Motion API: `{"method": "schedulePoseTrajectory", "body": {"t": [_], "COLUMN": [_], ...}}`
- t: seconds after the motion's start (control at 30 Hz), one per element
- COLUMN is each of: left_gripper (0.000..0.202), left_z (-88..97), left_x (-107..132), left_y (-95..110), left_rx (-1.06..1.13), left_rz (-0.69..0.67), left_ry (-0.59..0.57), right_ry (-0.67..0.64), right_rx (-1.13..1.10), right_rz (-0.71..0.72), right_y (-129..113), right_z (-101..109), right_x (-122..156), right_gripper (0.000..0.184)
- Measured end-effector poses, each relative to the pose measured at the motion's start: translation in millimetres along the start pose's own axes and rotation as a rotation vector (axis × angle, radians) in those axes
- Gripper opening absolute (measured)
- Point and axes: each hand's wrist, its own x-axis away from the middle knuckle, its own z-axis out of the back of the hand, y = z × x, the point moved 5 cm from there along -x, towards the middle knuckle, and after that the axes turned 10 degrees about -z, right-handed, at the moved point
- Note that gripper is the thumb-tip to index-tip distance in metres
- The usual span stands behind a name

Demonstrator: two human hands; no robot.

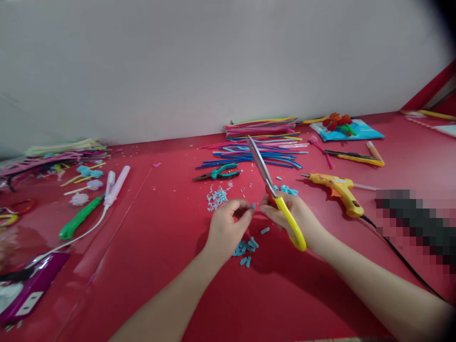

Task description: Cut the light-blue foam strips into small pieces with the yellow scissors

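My right hand [297, 216] grips yellow-handled scissors [276, 197], their closed blades pointing up and away toward the far wall. My left hand [228, 223] is curled, its fingertips pinching a tiny light-blue piece [253, 206] right beside my right fingertips. Below both hands lies a small heap of short blue cut pieces [246, 249] on the red table [149, 266]. A bit of blue fluff [289, 191] shows just behind my right hand.
Coloured pipe cleaners [260, 142] are piled at the back centre, with green-handled pliers [219, 173] and blue crumbs [217, 195] in front. A yellow glue gun [338, 187] with a black cord lies right. A green tool [80, 217], a pink device [116, 186] and pompoms sit left.
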Motion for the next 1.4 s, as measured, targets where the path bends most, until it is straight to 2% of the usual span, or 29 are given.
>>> {"method": "schedulePoseTrajectory", "body": {"t": [0.1, 0.2, 0.33, 0.5, 0.63, 0.77, 0.83, 0.93, 1.0, 1.13, 1.2, 1.27, 1.4], "left_gripper": [0.007, 0.007, 0.013, 0.028, 0.023, 0.016, 0.016, 0.028, 0.032, 0.027, 0.024, 0.023, 0.031], "left_z": [-6.1, -7.7, -7.4, -22.2, -27.0, -20.2, -11.5, 0.4, -0.4, -18.5, -23.6, -20.1, 3.2], "left_x": [3.0, 3.9, 2.9, 7.8, 10.7, 5.6, 1.4, -2.8, -2.8, 3.3, 5.7, 4.3, -5.0], "left_y": [10.2, 12.7, 3.6, -4.9, -5.5, -7.9, -12.4, -15.3, -12.9, -3.5, -1.6, -3.1, -9.7], "left_rx": [-0.1, -0.086, 0.144, 0.512, 0.61, 0.485, 0.362, 0.202, 0.176, 0.354, 0.382, 0.296, -0.074], "left_rz": [-0.102, -0.101, 0.068, 0.315, 0.407, 0.357, 0.327, 0.265, 0.231, 0.238, 0.248, 0.218, 0.068], "left_ry": [-0.077, -0.114, -0.123, -0.278, -0.316, -0.288, -0.198, -0.071, -0.095, -0.306, -0.369, -0.346, -0.183], "right_ry": [0.0, -0.037, -0.102, -0.198, -0.179, -0.097, -0.071, -0.053, -0.047, -0.066, -0.071, -0.013, 0.21], "right_rx": [-0.056, -0.072, -0.138, -0.182, -0.196, -0.203, -0.203, -0.191, -0.175, -0.158, -0.157, -0.127, 0.126], "right_rz": [0.001, 0.003, -0.009, 0.028, 0.036, 0.036, 0.032, 0.007, 0.003, 0.001, 0.0, 0.0, -0.027], "right_y": [0.2, 0.7, 0.6, -1.4, -1.9, -4.1, -4.6, -3.2, -2.5, -1.3, 0.1, 2.6, 8.9], "right_z": [-1.7, -3.3, -3.7, -8.7, -9.0, -2.9, -0.2, 2.0, 1.8, -3.8, -5.6, -1.0, 26.8], "right_x": [1.2, 2.2, 2.9, 4.2, 5.6, 5.9, 4.8, 2.6, 2.3, 3.9, 3.7, 1.5, -6.6], "right_gripper": [0.02, 0.014, 0.011, 0.011, 0.011, 0.009, 0.01, 0.013, 0.014, 0.013, 0.015, 0.017, 0.019]}}
